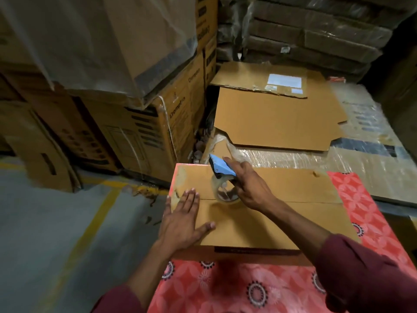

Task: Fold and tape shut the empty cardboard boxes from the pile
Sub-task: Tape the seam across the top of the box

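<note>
A brown cardboard box [282, 213] lies on a red patterned cloth, its two top flaps folded shut and meeting along a middle seam. My left hand [182, 220] presses flat on the near flap by the box's left end, fingers spread. My right hand [250, 186] grips a blue tape dispenser [222, 170] whose clear tape roll [228, 196] sits on the seam just right of my left hand. Old tape residue shows on the box's left edge.
Flattened cardboard sheets [275, 118] lie behind the box on plastic-wrapped goods. Stacked printed cartons [140, 123] stand to the left and dark wrapped bundles [316, 30] at the back. Grey floor with yellow lines [74, 249] lies on the left. The red cloth [225, 288] covers the work surface.
</note>
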### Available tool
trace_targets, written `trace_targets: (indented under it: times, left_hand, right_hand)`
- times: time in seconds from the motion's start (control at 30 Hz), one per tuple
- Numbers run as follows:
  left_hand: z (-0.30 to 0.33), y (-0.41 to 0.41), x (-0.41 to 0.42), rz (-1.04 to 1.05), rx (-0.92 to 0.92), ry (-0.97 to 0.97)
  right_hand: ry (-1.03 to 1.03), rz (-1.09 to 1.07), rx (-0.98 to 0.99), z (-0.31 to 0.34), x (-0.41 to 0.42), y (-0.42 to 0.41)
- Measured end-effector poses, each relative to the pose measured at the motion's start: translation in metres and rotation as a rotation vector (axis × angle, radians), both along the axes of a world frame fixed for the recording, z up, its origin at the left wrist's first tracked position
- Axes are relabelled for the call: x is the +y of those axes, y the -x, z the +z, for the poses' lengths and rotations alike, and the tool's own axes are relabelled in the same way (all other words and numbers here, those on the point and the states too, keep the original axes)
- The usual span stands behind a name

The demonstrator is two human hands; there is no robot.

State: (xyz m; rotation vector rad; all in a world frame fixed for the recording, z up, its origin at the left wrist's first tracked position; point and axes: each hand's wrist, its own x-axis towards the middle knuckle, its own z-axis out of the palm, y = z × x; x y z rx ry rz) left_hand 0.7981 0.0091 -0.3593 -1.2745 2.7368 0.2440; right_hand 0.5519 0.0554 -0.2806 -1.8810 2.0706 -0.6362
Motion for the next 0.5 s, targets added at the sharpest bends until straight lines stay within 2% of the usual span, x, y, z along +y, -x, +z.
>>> trace_targets:
  times: [0.13, 0.2, 0.27, 0.37, 0.43, 0.47, 0.5]
  left_hand:
    - [0.0, -0.001, -0.001, 0.013, 0.02, 0.024]
    - [0.002, 0.0, -0.003, 0.029, 0.056, -0.023]
    - [0.009, 0.004, -0.005, 0.139, 0.303, -0.145]
    - [0.022, 0.014, -0.012, 0.443, 0.863, -0.239]
    - [0.038, 0.027, -0.02, 0.674, 1.168, -0.529]
    - [0.046, 0.033, -0.023, 0.786, 1.241, -0.742]
    - [0.052, 0.038, -0.026, 0.869, 1.236, -0.94]
  right_hand:
    - [-0.062, -0.019, 0.087, -0.012, 0.004, -0.007]
    - [-0.073, -0.04, 0.075, -0.015, 0.004, -0.006]
    - [-0.065, -0.044, 0.049, -0.016, 0.003, -0.004]
    - [-0.074, -0.035, 0.052, -0.017, 0.002, -0.003]
    - [-0.082, -0.027, 0.064, -0.019, 0.003, -0.006]
    - [-0.077, -0.019, 0.07, -0.02, 0.003, -0.007]
    - [-0.069, -0.01, 0.072, -0.02, 0.002, -0.007]
